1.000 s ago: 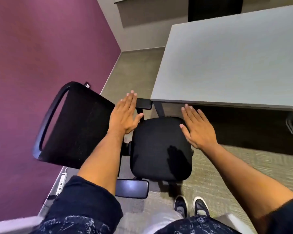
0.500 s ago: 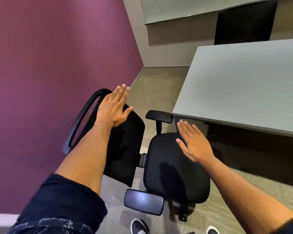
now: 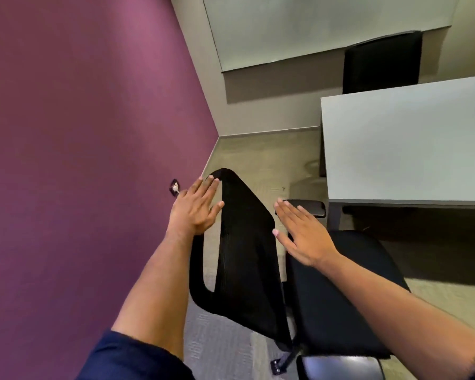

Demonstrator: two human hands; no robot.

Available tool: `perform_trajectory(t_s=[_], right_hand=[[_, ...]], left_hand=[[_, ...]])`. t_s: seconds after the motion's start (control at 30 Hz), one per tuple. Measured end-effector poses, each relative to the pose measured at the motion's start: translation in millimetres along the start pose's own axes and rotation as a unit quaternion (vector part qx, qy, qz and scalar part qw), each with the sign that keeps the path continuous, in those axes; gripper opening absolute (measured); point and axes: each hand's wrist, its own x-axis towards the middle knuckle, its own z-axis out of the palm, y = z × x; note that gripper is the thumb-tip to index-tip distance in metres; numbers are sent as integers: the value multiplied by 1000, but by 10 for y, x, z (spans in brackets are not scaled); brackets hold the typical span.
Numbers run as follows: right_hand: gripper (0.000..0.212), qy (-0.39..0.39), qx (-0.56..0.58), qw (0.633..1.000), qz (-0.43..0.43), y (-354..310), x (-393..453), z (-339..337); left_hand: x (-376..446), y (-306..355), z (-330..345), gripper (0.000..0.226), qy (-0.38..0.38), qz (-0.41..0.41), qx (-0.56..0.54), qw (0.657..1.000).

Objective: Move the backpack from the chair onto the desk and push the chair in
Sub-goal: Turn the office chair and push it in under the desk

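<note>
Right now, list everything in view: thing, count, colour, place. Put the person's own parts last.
office chair: one, black, centre foreground, mesh backrest toward the purple wall, seat toward the desk, not under it
desk: one, pale grey top, right side, nothing seen on it
second chair: one, black, far side of the desk, only its back shows
whiteboard: one, white, on the beige far wall
purple wall: one, left side
wall socket: one, dark plate, low on the purple wall
floor: beige and grey carpet
backpack: none in view
left hand: open, at the backrest's top edge
right hand: open, flat, above the seat by the backrest
sleeve: dark blue, left arm
</note>
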Motion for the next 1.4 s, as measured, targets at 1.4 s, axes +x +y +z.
perform_trajectory(t_s=[1.4], right_hand=[[87,-127,310,904,265,-1515,918,52]], left_hand=[[1111,-841,608,81,90,432,-64,895]])
